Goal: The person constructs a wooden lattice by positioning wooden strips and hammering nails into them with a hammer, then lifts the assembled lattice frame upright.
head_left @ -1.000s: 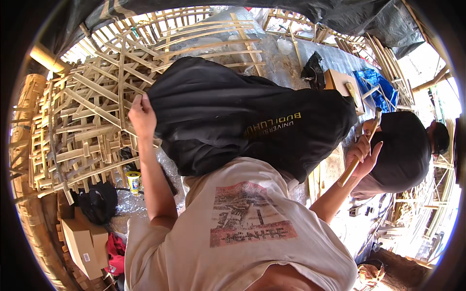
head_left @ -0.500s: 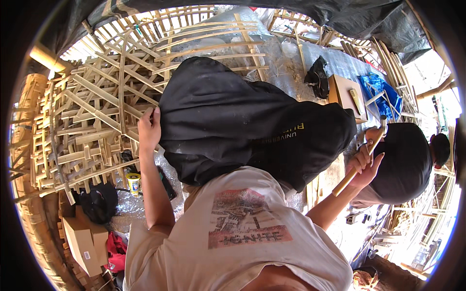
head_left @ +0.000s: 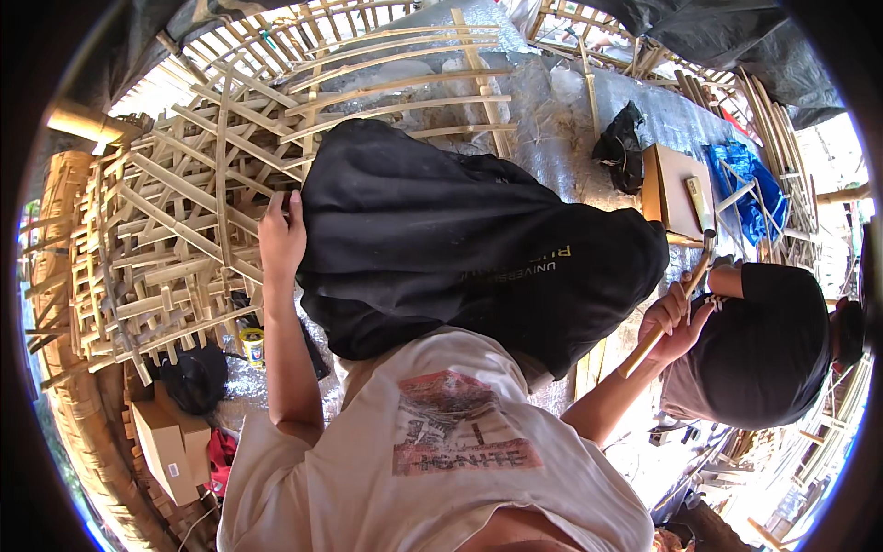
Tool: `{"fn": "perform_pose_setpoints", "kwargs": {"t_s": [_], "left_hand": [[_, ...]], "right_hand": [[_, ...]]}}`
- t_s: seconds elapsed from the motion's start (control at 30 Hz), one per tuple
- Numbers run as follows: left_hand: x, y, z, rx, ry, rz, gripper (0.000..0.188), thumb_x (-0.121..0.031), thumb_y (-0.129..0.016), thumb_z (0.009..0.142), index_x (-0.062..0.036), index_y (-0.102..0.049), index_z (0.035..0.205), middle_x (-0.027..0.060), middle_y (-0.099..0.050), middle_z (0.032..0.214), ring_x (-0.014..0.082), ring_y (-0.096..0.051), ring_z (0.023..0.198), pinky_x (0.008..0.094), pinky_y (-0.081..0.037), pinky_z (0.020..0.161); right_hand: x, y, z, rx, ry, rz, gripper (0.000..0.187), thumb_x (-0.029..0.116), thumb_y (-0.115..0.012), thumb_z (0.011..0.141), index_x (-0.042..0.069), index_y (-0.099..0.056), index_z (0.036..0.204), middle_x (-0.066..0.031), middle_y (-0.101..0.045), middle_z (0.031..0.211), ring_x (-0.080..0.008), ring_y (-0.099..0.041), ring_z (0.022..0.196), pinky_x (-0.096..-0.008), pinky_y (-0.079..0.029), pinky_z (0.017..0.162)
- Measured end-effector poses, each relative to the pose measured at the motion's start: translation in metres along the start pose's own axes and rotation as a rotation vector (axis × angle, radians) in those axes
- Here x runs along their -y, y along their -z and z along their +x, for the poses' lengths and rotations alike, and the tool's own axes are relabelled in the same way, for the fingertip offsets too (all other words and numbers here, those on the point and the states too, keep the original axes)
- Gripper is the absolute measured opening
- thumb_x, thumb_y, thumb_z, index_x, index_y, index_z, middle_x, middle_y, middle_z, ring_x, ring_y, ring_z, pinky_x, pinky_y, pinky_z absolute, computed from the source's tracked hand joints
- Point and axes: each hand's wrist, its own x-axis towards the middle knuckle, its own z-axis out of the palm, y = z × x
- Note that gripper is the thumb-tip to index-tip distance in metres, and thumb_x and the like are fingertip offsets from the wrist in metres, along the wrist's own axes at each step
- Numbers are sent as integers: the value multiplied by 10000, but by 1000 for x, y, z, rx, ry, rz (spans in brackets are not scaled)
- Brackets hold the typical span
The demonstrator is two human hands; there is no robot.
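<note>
My left hand (head_left: 281, 241) rests against the edge of the black cloth (head_left: 423, 221) spread over my lap, beside a bamboo lattice (head_left: 193, 207). Its fingers are loosely bent and a little apart, and I see nothing held in them; the far side of the hand is hidden. Out to the right, my right hand (head_left: 673, 324) is closed round the light wooden handle of a hammer (head_left: 696, 273). The small dark head points up and away from me, while the handle's end sticks out below the palm.
Close beyond the right hand, another person (head_left: 759, 345) in black bends low. A cardboard box (head_left: 676, 184) carries a wooden-handled tool (head_left: 696, 204). Near it lie a black bag (head_left: 623, 147) and blue plastic (head_left: 747, 189). Bamboo strips (head_left: 400, 78) lie ahead; another carton (head_left: 166, 446) stands lower left.
The hammer and my right hand have shifted slightly left and lower. The person at the right appears lower in view. My left hand stays beside the black cloth; the whole view has tilted a little.
</note>
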Motion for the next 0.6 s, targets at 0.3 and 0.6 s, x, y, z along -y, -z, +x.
{"fn": "perform_pose_setpoints", "kwargs": {"t_s": [0.3, 0.6], "left_hand": [[-11, -24, 27, 28, -77, 7, 221, -207, -561, 971, 10, -581, 933, 213, -631, 764, 407, -611, 673, 458, -456, 588], [-49, -43, 68, -122, -233, -154, 156, -98, -619, 908, -5, -602, 1032, 148, -664, 860, 310, -660, 792, 394, -523, 728]], "right_hand": [[-3, 4, 18, -58, 40, 72, 642, 415, -524, 989, -92, -360, 1346, -9, -350, 801, -77, -322, 585, -213, -314, 496], [-22, 16, 39, -131, 32, 141, 633, 410, -536, 985, -85, -347, 1332, -19, -368, 836, -94, -360, 628, -239, -357, 565]]}}
